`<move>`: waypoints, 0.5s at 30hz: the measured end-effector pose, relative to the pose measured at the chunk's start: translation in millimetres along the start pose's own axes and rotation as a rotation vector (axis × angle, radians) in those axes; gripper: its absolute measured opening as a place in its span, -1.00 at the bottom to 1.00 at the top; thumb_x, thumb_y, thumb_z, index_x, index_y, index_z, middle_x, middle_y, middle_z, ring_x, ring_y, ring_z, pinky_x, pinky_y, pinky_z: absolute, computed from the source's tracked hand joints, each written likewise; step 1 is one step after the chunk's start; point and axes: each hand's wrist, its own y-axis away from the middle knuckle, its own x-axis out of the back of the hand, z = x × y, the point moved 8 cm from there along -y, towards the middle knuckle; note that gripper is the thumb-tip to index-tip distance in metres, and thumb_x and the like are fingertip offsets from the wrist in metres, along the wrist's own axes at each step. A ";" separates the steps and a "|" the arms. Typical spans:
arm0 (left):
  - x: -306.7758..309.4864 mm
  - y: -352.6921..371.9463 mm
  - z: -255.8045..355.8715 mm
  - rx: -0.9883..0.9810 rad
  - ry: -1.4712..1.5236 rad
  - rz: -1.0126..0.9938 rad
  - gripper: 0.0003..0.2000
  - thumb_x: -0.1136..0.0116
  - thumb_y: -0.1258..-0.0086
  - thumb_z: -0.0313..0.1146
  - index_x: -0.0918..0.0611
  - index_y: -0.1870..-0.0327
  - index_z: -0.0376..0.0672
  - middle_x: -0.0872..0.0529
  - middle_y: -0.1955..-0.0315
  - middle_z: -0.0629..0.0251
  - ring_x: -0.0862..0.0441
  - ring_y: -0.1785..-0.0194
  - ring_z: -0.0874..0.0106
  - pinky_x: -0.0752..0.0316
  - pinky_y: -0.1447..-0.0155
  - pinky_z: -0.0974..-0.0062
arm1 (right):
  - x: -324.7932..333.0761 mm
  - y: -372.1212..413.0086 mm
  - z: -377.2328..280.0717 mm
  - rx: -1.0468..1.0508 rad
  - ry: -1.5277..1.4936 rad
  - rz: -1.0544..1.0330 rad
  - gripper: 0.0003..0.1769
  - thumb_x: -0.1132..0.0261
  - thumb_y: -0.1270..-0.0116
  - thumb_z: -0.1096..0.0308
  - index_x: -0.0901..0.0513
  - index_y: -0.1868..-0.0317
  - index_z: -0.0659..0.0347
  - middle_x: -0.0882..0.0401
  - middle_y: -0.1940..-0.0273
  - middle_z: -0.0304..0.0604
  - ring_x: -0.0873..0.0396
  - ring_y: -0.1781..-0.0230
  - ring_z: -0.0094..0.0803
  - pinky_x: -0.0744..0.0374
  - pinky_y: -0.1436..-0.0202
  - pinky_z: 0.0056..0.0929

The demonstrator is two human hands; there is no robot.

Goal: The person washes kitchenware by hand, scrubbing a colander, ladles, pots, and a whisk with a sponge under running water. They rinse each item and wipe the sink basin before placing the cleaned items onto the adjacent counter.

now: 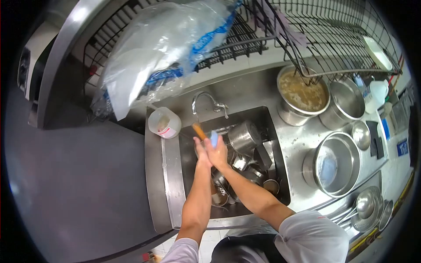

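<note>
Over the sink, my two hands are close together below the tap. My left hand is closed around a utensil with an orange-brown handle, which sticks out above the fingers; its other end is hidden. My right hand presses against it with a light-blue sponge in the fingers. Beside and below my hands, a metal pot lies tilted among several metal pans and a small round cup in the basin.
A curved tap rises behind the sink. On its left stands a white plastic tub. To the right are a pot of brown liquid, an empty-looking pot and a wide pot. A wire rack holding plastic bags hangs above.
</note>
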 end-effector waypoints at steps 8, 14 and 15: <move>29.3 41.0 65.6 -0.335 -0.280 0.048 -0.49 -0.10 -0.48 0.20 -0.42 0.48 -0.06 -0.47 0.60 0.35 -0.51 0.51 0.43 -0.54 0.32 0.33 | -27.8 54.3 26.0 0.070 -0.025 -0.468 -0.39 -0.43 -0.21 -0.05 -0.55 -0.08 0.24 -0.67 0.08 0.27 -0.65 0.06 0.20 -0.58 -0.01 -0.01; 7.8 95.3 162.2 -0.531 -0.337 0.177 -0.43 -0.10 -0.47 0.22 -0.34 0.60 -0.03 -0.36 0.73 0.39 -0.35 0.68 0.46 -0.33 0.56 0.44 | -8.4 129.5 86.1 -0.004 0.292 -0.829 -0.45 -0.50 -0.04 -0.03 -0.69 0.08 0.20 -0.74 0.20 0.07 -0.71 0.12 -0.04 -0.60 0.00 -0.12; -2.5 104.4 186.0 -0.552 -0.338 0.129 -0.44 -0.10 -0.47 0.22 -0.34 0.59 -0.03 -0.35 0.73 0.40 -0.34 0.69 0.46 -0.32 0.57 0.45 | 1.8 136.7 93.5 0.029 0.358 -0.803 -0.48 -0.49 -0.04 -0.02 -0.71 0.11 0.20 -0.74 0.21 0.07 -0.71 0.14 -0.03 -0.61 0.01 -0.12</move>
